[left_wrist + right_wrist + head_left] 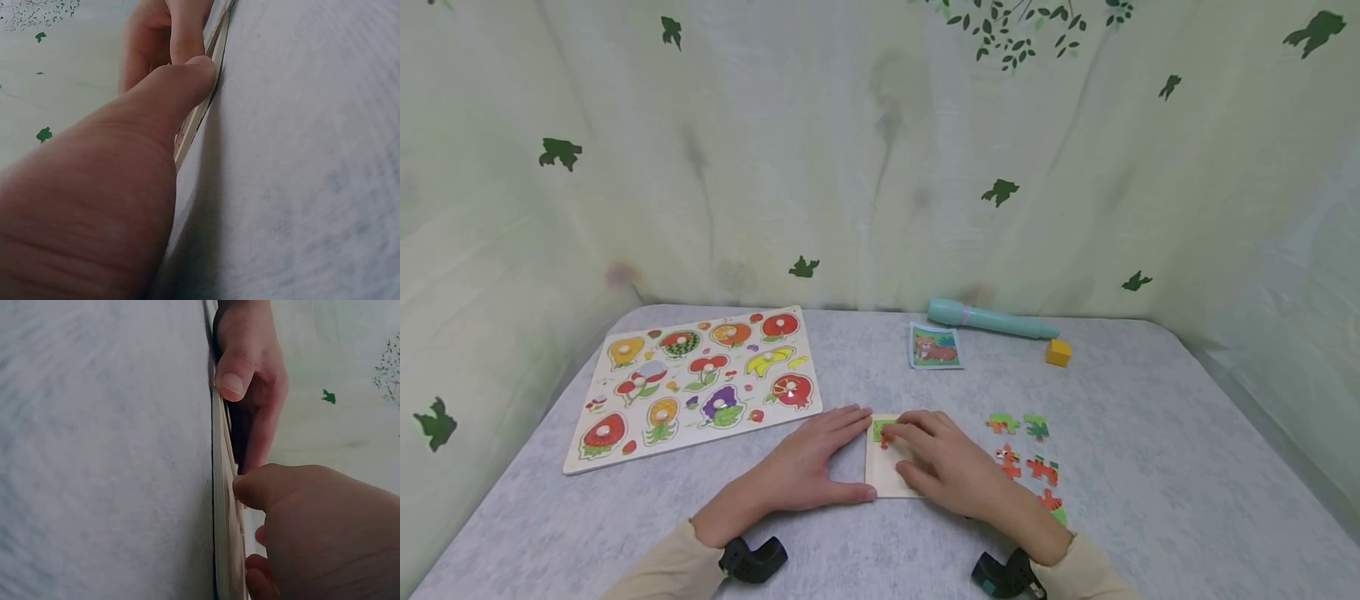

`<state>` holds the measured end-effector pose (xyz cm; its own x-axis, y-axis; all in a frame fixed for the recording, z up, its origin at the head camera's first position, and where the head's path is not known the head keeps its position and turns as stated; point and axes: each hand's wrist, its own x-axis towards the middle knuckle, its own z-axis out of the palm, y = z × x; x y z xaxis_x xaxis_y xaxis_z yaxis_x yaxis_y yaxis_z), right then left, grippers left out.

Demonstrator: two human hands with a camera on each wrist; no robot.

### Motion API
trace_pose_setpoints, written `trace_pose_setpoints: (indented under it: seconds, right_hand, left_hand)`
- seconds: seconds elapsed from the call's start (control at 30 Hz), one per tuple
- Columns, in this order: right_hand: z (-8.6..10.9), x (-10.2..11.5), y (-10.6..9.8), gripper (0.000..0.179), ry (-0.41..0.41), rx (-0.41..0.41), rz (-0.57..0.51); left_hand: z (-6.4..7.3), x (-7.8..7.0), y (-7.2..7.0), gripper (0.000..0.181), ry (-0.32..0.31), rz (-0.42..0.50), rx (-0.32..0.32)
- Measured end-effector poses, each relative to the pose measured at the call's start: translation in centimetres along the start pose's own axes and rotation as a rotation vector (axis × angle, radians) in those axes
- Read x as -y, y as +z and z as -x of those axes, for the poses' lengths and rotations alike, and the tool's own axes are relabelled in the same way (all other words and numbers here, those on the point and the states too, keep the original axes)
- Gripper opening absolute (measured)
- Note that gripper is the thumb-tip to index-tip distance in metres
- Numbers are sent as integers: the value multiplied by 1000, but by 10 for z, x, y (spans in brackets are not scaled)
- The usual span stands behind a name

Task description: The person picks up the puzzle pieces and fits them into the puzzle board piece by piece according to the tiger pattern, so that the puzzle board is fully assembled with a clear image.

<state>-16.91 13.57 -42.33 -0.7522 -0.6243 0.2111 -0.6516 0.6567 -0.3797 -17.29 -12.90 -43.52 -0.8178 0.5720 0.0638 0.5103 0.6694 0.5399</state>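
A small pale wooden puzzle board (891,482) lies flat on the table between the two hands. My left hand (801,462) rests at its left side, thumb against the lower left edge and fingers stretched toward the upper left corner. Over the board is my right hand (951,462), fingers bent down and thumb apart from the index finger. Its fingertips touch a green and orange jigsaw piece (884,439) in the board's upper left corner and partly cover it. In the right wrist view the right thumb (253,489) is at the board's surface.
Several loose jigsaw pieces (1042,470) lie right of the board. A fruit puzzle board (688,392) is at the left. Behind stand a small picture card (936,347), a teal pen-shaped object (1000,322) and a yellow cube (1058,353). A patterned curtain (850,167) borders the table.
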Motion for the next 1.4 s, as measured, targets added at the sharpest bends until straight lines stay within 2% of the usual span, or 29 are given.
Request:
trace_pose_setpoints:
  seconds: [0.17,0.43,0.7,1.13,1.4]
  right_hand:
    - [3,1,-5,54,22,2,15]
    - [5,7,-21,50,18,19,101]
    - [7,1,-36,46,4,14,152]
    - [10,-18,-56,43,43,-5,150]
    - [16,-27,-69,44,97,4,128]
  left_hand:
    - [0,1,0,96,7,-2,-3]
    - [-1,0,0,97,8,-6,4]
    - [-1,-1,0,96,14,-16,-6]
    - [0,0,1,96,6,-25,-5]
    - [0,0,1,95,12,-25,-12]
